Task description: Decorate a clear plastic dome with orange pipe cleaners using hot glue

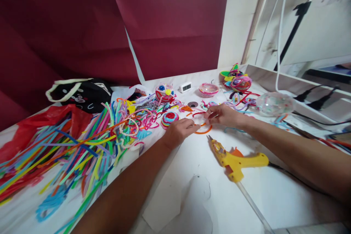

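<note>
In the middle of the head view, my left hand point(178, 131) has its fingers pinched at one end of a curved orange pipe cleaner point(206, 131). My right hand point(223, 115) faces it, thumb and fingertips pressed together at the other side of the curve. A red pipe cleaner point(197, 113) lies just behind the fingertips. Close by my left hand sits a round coil of red, blue and pink pipe cleaners point(169, 120). A yellow hot glue gun point(233, 161) lies in front of both hands, its nozzle pointing toward them, with a clear glue stick point(255, 206) sticking out.
Many loose colored pipe cleaners point(90, 150) and a red plastic bag point(52, 124) spread over the left. Behind are a black bag point(82, 97), a decorated ball point(164, 93), a small digital clock point(185, 87) and a pink bowl point(208, 90). Right stands a clear dome point(275, 103).
</note>
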Available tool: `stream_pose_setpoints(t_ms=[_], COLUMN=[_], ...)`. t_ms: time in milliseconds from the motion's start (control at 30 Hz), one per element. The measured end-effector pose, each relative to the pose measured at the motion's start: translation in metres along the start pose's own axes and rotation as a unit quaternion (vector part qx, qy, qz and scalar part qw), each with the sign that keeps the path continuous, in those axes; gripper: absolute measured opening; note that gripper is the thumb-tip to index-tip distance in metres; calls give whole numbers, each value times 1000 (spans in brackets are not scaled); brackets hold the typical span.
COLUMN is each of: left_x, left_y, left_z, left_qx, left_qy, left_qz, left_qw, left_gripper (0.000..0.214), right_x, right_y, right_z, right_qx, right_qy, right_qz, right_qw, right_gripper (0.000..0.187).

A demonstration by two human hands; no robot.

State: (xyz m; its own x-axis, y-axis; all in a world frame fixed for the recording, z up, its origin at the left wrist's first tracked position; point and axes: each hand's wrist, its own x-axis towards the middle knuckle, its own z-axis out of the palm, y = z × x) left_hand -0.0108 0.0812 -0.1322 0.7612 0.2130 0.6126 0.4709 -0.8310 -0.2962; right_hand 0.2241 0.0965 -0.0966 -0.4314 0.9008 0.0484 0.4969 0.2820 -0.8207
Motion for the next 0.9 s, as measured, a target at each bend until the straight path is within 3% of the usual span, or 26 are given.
stream_pose_setpoints(t_ms=[300,900], left_x=[-1,0], left_y=[0,1], left_z=[1,0], left_qx=[-3,-3], left_qy=[-9,-12], left_qz=[-5,-8], left_qw=[1000,1000], left_gripper=[25,24], right_x=[2,-3], right_y=[5,-9], right_z=[4,14], right_qx=[17,88], right_qy=[23,70], right_qz=[19,90], right_qw=[999,990], right_gripper=[18,19])
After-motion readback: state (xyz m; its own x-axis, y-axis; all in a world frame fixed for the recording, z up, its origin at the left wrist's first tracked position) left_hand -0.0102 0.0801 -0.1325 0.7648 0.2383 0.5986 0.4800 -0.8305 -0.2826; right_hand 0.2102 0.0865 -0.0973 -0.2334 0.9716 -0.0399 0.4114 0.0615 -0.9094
